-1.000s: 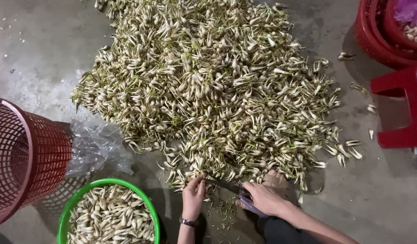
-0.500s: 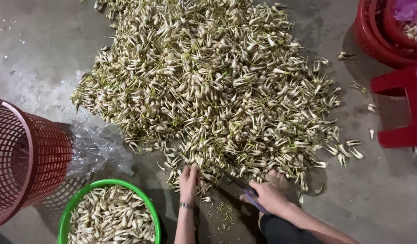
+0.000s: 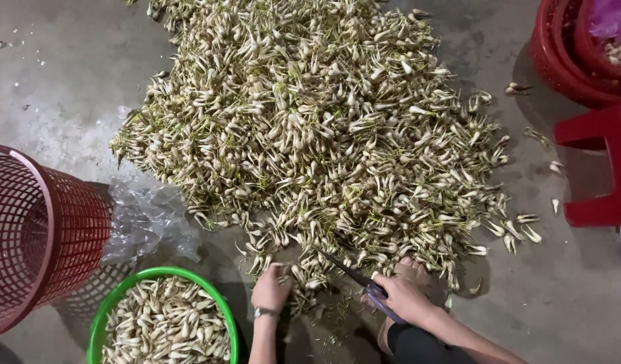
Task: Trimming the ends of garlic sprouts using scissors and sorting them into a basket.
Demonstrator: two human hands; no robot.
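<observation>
The left hand [image 3: 271, 288] has drawn back, closing on bulbs from the heap [image 3: 324, 128]; the right hand [image 3: 403, 298] grips scissors [image 3: 361, 283] beside a green bowl [image 3: 108, 310].

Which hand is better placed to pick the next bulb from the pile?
Left. The left hand is free and already touching the near edge of the bulb pile, while the right hand is occupied holding the scissors.

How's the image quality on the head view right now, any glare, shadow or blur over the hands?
Head view: even, soft light, no glare on the pile of bulbs. Dark shadow pools at the bottom edge beneath the left hand and the right hand with its scissors. Hands slightly soft; the clear plastic sheet shows faint sheen.
</observation>
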